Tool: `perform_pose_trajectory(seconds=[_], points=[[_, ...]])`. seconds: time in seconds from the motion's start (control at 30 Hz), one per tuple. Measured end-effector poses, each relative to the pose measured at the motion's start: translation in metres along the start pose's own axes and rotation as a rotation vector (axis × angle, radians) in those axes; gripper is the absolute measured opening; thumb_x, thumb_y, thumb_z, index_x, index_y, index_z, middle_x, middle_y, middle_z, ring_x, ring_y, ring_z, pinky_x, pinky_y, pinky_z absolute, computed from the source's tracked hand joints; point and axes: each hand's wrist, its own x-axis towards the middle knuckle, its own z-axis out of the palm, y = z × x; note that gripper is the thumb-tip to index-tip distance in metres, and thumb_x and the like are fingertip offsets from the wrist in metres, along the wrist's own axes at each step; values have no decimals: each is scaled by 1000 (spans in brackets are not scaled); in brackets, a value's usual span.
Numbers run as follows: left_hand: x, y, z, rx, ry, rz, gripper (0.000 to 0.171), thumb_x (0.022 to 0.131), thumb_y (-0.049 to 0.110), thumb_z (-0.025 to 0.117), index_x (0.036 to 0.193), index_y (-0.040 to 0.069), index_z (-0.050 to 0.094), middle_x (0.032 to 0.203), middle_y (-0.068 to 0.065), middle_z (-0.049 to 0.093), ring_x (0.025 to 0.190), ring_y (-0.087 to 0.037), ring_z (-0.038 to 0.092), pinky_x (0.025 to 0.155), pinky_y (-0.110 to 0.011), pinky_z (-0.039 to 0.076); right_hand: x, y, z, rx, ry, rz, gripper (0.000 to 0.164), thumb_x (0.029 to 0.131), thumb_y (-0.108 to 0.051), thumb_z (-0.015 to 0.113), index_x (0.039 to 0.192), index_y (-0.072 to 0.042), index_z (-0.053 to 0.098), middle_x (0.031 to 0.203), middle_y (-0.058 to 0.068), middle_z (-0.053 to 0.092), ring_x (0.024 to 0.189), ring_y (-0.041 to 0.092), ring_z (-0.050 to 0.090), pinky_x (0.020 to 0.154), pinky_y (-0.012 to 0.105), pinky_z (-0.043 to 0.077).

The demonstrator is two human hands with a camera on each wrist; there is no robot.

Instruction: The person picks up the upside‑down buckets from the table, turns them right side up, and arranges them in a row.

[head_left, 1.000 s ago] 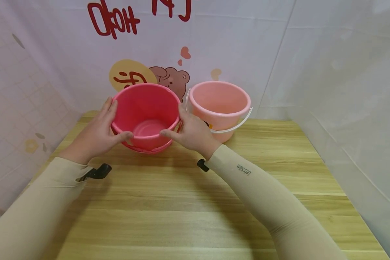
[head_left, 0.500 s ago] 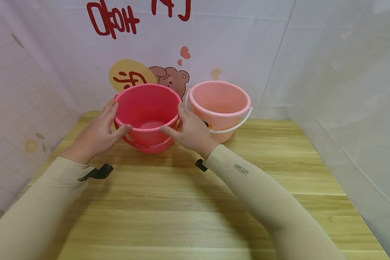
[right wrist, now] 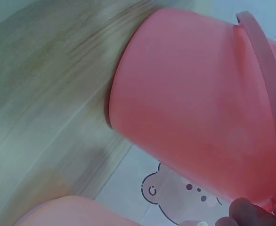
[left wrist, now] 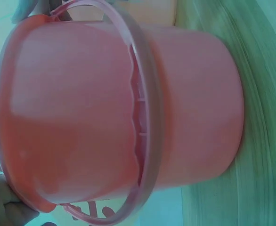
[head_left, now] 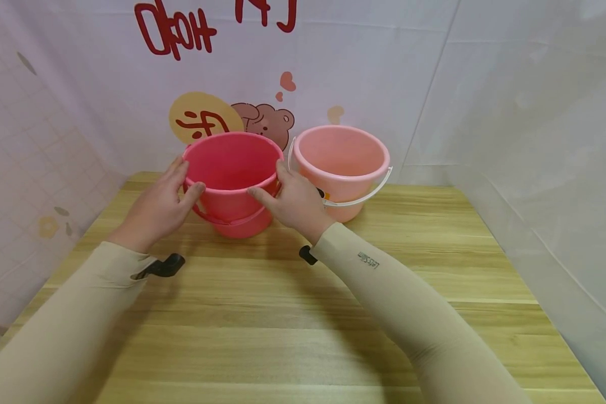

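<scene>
A deep-pink bucket (head_left: 234,210) stands at the back left of the wooden table, close to upright. Its matching handle (left wrist: 151,117) hangs down across the near side. My left hand (head_left: 164,205) grips the bucket's left side, thumb on the near rim and fingers along the outer wall. On the opposite side, my right hand (head_left: 299,203) holds the rim the same way, its thumb also in front. Some fingertips are hidden behind the wall. In the right wrist view the bucket's base (right wrist: 112,89) is down at the tabletop.
A light-pink bucket (head_left: 350,191) with a white handle (head_left: 366,197) stands just right of my right hand. Behind both buckets hangs a white printed cloth (head_left: 373,62) with a bear and hearts. More cloth (head_left: 550,185) borders the wooden table (head_left: 283,336) at the sides.
The deep-pink bucket has tipped back from leaning toward me to nearly upright, and shifted slightly right. My left hand has moved right with it; the light-pink bucket is unmoved.
</scene>
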Motion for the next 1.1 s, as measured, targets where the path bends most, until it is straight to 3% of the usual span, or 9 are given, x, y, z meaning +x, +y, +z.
perform_pose_trajectory(seconds=[0.03,0.2,0.4,0.8,1.1], points=[[0,1,0,-2,-1,-5,88,106,63,42,171,16,6,179,-4,-4,161,-48,17,101,-75,46,0,0,0,-1,6,0,100,94,-71,62,167,-9,30,94,-3,63,80,15,61,66,25,54],[3,5,0,-10,-18,-35,93,103,68,43,171,20,3,179,-4,-6,158,-53,20,98,-75,48,0,-4,-2,10,-1,42,97,93,-71,63,165,-11,36,82,-3,63,71,16,61,61,26,52],[8,6,1,-26,-21,-56,101,98,76,46,171,22,2,179,-7,-4,158,-53,19,97,-77,49,-1,-11,-3,14,-54,118,102,94,-73,62,169,-14,26,73,1,63,59,18,60,57,26,51],[20,2,0,-101,-34,-59,96,100,71,49,171,25,4,180,-4,-4,158,-53,19,99,-78,47,5,-16,-3,9,-73,196,105,93,-76,58,170,-18,17,67,3,60,54,19,58,55,26,49],[28,0,-1,-96,-63,-87,94,100,71,47,170,28,0,179,0,-8,160,-52,15,99,-79,46,8,-18,-2,-3,-61,215,104,93,-75,60,170,-18,20,69,3,61,56,20,60,57,26,51]])
